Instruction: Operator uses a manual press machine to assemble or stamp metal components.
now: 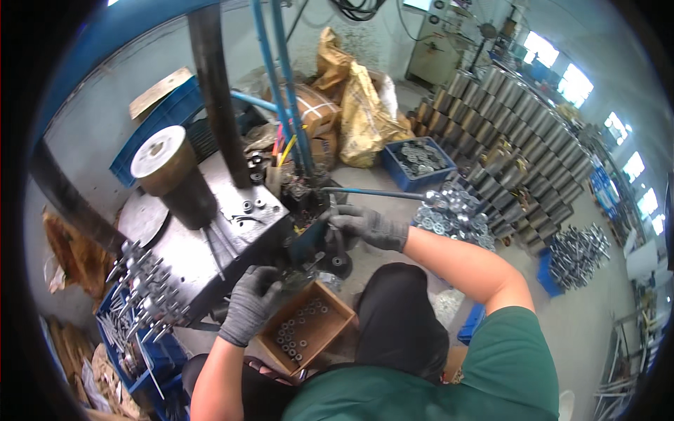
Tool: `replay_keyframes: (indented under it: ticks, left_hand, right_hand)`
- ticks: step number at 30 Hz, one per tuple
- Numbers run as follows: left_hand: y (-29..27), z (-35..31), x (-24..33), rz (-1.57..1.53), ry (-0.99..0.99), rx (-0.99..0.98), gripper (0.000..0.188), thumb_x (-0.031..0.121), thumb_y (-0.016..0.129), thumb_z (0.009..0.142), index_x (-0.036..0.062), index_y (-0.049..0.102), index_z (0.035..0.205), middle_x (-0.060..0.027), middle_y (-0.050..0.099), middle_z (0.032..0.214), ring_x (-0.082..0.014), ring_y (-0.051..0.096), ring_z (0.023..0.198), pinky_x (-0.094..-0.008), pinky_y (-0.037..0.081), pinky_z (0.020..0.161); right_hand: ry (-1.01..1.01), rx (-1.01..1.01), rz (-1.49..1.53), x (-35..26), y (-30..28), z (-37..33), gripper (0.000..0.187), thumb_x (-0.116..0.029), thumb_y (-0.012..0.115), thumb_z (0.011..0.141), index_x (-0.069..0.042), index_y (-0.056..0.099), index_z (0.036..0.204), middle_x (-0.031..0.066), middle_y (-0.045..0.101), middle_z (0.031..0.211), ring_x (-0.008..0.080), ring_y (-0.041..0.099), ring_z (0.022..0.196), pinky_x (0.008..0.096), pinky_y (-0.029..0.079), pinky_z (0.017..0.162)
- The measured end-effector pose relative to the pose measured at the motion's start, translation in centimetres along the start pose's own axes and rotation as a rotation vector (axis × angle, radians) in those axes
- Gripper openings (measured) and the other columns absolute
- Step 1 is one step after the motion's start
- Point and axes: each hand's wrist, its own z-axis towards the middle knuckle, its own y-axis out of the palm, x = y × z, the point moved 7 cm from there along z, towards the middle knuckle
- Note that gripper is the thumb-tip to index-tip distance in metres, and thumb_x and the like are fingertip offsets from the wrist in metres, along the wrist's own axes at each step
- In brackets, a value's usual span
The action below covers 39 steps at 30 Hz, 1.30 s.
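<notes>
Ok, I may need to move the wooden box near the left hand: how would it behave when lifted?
The wooden box looks stiff, being straight-sided. It's probably light for its size, holding only scattered small rings. These seem loose, so they'd likely slide if it tilts.

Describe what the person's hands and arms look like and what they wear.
The left hand and right hand wear matching dark grey, knit-looking gloves with snug wrist cuffs. Both forearms are bare. A plain dark green short sleeve covers the right upper arm; the left sleeve is not visible.
</notes>
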Motion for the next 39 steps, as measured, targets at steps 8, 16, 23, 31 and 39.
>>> replay_keyframes:
  ticks: [8,16,23,31,39]
  left_hand:
    - [1.7,-1.5,1.5,0.351,0.108,-0.143,0.021,0.019,0.081,0.077,0.0067,0.075,0.093,-0.0153,0.070,0.088,-0.0346,0.070,0.082,-0.0432,0.057,0.076]
    - [1.9,-4.8,2.2,0.127,-0.039,-0.140,0.032,0.027,0.087,0.077,0.0029,0.073,0.092,-0.0136,0.072,0.079,-0.0261,0.070,0.069,-0.0368,0.056,0.068]
    - [5.4,-6.6,-1.4,0.177,-0.141,-0.252,0.032,0.028,0.079,0.084,0.0024,0.073,0.102,-0.0183,0.071,0.083,-0.0325,0.071,0.080,-0.0420,0.056,0.073]
    - [8.7,-6.8,-3.0,0.503,-0.090,-0.514,0.029,0.028,0.074,0.088,0.0080,0.073,0.109,-0.0187,0.071,0.106,-0.0397,0.069,0.100,-0.0486,0.056,0.088]
    - [9.3,-6.9,-3.6,0.577,-0.123,-0.581,0.028,0.030,0.072,0.089,0.0103,0.074,0.110,-0.0178,0.072,0.107,-0.0393,0.069,0.101,-0.0485,0.055,0.090]
  right_hand:
    - [0.489,0.510,-0.956,19.7,-23.2,-20.7,0.053,-0.044,0.066,0.092,-0.007,0.067,0.129,0.0209,0.073,0.116,0.0319,0.070,0.107,0.0417,0.052,0.096]
    - [0.729,0.870,-1.007,23.6,-36.2,-35.6,0.044,-0.040,0.070,0.087,-0.012,0.074,0.120,0.0195,0.075,0.113,0.0345,0.073,0.103,0.0412,0.056,0.093]
    - [0.998,0.803,-1.192,19.4,-38.0,-37.6,0.048,-0.033,0.076,0.080,-0.013,0.072,0.124,0.0190,0.072,0.121,0.0370,0.071,0.110,0.0442,0.056,0.096]
    - [1.035,0.774,-1.217,25.4,-38.8,-36.7,0.031,-0.019,0.063,0.089,-0.008,0.076,0.114,0.0206,0.072,0.121,0.0374,0.070,0.113,0.0459,0.056,0.097]
    - [1.148,0.886,-1.141,27.6,-39.4,-34.0,0.033,-0.020,0.058,0.094,-0.010,0.077,0.119,0.0176,0.071,0.127,0.0351,0.070,0.116,0.0476,0.057,0.095]
